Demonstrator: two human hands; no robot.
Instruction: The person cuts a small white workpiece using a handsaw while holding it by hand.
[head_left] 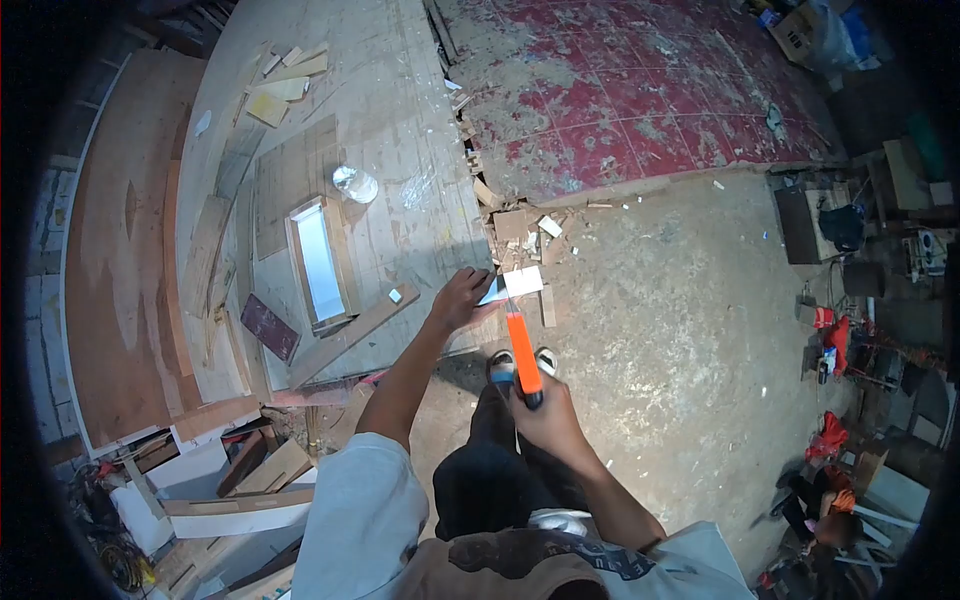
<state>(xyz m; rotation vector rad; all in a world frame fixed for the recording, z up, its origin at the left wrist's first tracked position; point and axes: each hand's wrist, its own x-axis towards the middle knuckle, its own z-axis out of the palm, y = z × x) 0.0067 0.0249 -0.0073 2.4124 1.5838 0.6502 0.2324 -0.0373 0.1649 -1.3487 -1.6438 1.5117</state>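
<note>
My left hand (463, 297) is at the table's near corner, its fingers closed down on a white-faced board (523, 280) that juts out past the table edge. The fingertips are partly in shadow. My right hand (550, 415) grips the black end of a long orange hand tool (520, 352). A narrow grey tip on the tool points away from me and meets the white-faced board at its near edge. The tool's exact kind cannot be made out. Wood offcuts (511, 226) lie just beyond the board.
On the table (420, 130) are a clear container (355, 184), a wooden frame with a white panel (319, 262), a wood strip (345, 338) and a dark red piece (270, 327). Scrap boards (240, 510) are heaped at lower left. A worn red platform (640, 100) lies beyond the concrete floor.
</note>
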